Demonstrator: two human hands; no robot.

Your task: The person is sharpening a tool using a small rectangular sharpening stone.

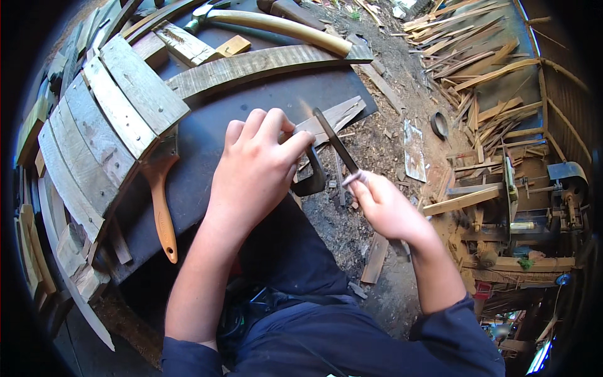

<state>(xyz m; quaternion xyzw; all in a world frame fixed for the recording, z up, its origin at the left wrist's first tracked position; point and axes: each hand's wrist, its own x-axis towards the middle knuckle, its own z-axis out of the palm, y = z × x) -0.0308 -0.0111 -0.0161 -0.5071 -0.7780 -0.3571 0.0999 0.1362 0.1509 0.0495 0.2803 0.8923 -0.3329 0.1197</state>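
Left hand: back uppermost, fingers bent and drawn together on the upper end of a dark curved piece; their undersides are hidden. The piece bends like a hook below the thumb, beyond the edge of the surface.

Right hand: slightly blurred, fingers wrapped round the near end of a long, dark bar-shaped tool. The tool slants up and leftward, its far end over a tapered wooden piece; whether it touches cannot be told.

Tapered wooden piece: pale, split-grained, lying at the surface's far corner, partly behind the left hand.

Surface: dark and flat. On it, a curved board, with a hammer, wooden-handled, lying beyond it. Near the hammer, a small wood block.

To the left: a slatted panel, arched, of grey boards with nail heads; beside it, a brush with an orange-brown handle.

Ground: strewn with chips; a dark ring lies there. Farther right, a heap of wood strips and a machine.
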